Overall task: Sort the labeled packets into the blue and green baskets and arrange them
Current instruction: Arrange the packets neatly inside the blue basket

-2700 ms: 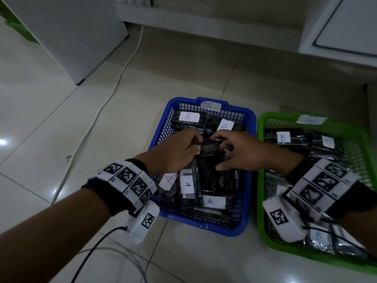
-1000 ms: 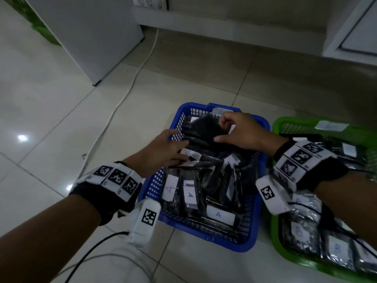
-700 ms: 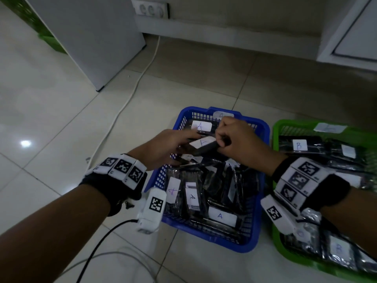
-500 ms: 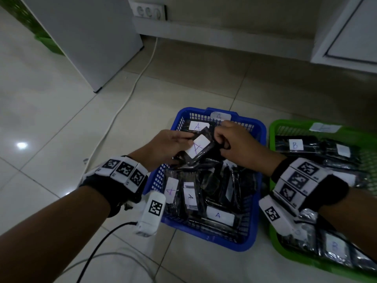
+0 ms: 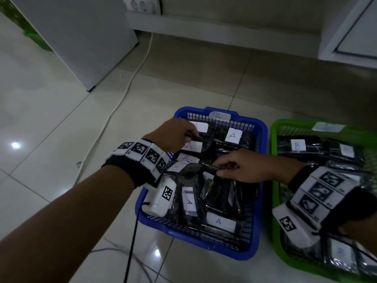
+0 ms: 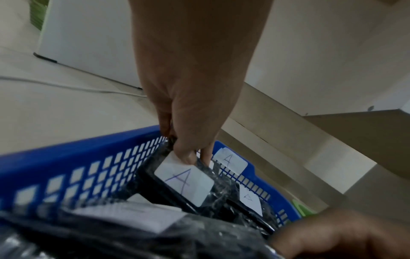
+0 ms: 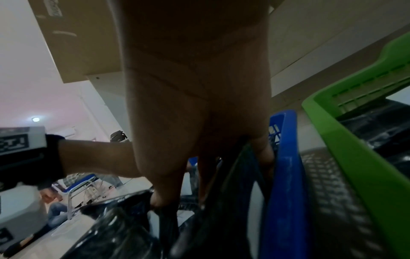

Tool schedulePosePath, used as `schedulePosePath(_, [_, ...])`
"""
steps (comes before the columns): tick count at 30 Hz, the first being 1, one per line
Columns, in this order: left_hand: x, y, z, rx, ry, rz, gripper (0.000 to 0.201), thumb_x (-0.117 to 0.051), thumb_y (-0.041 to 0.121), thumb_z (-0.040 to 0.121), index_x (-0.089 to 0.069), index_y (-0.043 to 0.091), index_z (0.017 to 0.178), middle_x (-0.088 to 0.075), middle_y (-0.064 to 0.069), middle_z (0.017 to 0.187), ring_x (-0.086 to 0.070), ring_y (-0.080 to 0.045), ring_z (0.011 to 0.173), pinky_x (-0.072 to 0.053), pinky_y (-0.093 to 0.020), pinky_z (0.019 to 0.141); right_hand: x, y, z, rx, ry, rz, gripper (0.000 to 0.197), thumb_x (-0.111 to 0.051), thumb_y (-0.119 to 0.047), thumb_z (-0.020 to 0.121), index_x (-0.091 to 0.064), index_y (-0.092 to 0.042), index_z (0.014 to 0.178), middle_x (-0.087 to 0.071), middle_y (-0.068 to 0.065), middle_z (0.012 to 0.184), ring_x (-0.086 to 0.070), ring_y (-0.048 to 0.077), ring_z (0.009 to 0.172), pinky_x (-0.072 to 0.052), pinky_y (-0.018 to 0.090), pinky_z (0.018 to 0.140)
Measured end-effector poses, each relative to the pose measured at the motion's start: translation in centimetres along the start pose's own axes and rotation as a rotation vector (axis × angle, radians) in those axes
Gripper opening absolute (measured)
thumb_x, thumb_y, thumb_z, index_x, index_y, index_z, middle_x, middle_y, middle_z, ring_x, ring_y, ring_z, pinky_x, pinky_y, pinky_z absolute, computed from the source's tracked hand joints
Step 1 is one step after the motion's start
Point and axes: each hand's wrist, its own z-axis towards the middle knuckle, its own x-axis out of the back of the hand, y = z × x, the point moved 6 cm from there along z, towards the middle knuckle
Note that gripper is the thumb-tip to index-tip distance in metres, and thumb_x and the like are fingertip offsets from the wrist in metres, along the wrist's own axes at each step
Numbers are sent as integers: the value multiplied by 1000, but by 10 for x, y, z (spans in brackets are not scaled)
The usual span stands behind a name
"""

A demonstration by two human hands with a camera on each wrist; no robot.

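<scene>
You are working on a pale tiled floor [image 5: 61, 111] beside a white cabinet [image 5: 81, 37], with a white cable [image 5: 114, 111] trailing towards a wall socket [image 5: 143, 5]. The blue basket [image 5: 262, 144] sits just left of the green basket [image 5: 274, 152]; the first carries packets marked A, the second packets of which one reads B. Half a second ago both of your hands shared a single A packet raised over the blue basket. That packet [image 6: 184, 182] is now down at the far left corner, and your left hand [image 5: 173, 135] grips its upper edge between thumb and fingers, label facing up. Your right hand [image 5: 242, 168] has let go of it and dropped to mid-basket, where its fingertips pinch a second dark packet [image 5: 195, 169] lying across the pile; that one's label cannot be read. In my judgement the first packet is placed and wants only release, and the far row is filling in order. The near half of the blue basket remains loosely heaped, so arranging there looks unfinished.
</scene>
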Motion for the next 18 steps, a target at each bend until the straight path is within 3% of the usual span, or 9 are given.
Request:
schedulePosePath(3, [-11, 0, 8, -11, -63, -3, 43, -64, -8, 85, -69, 17, 119, -70, -2, 117, -63, -17, 107, -49, -29, 95, 6, 5, -4, -1, -43, 11, 28, -50, -31, 100, -65, -26, 124, -67, -15, 116, -61, -5, 100, -46, 14, 92])
schedulePosePath(5, [-18, -1, 11, -12, -79, 42, 41, -68, -3, 84, -69, 19, 119, -69, -2, 115, -62, -19, 106, -47, -30, 93, 7, 8, -4, 1, -52, 40, 29, -47, -26, 102, -65, -24, 125, -66, -16, 118, -59, -8, 102, -44, 10, 91])
schedulePosePath(8, [-22, -2, 12, -8, -25, 67, 39, -74, 14, 86, -65, 22, 123, -60, -8, 118, -57, -24, 107, -47, -35, 94, 11, 14, -1, -26, -29, 41, 29, -47, -20, 102, -65, -21, 125, -65, -12, 121, -59, 0, 109, -45, 21, 99])
schedulePosePath(11, [-23, 0, 11, -34, -2, 77, 40, -72, 22, 90, -58, 26, 126, -55, -7, 118, -57, -22, 105, -47, -35, 94, 16, 20, 2, -70, 0, -19, 25, -55, -14, 98, -69, -21, 117, -68, -8, 113, -63, 5, 101, -50, 27, 95])
schedulePosePath(15, [-24, -1, 14, -32, -82, 62, 36, -62, 12, 96, -61, 24, 130, -61, -7, 117, -58, -20, 103, -42, -27, 88, 34, 24, 7, -88, 180, -224, 21, -62, -5, 91, -75, -12, 106, -74, 3, 105, -68, 12, 93, -53, 26, 89])
schedulePosePath(18, [-27, -7, 18, -14, -165, 11, 35, -57, 10, 99, -62, 20, 132, -65, -5, 124, -61, -23, 111, -40, -24, 91, 38, 25, 17, -107, 144, -375, 23, -66, -2, 85, -76, -11, 104, -74, 3, 105, -69, 15, 93, -54, 29, 87])
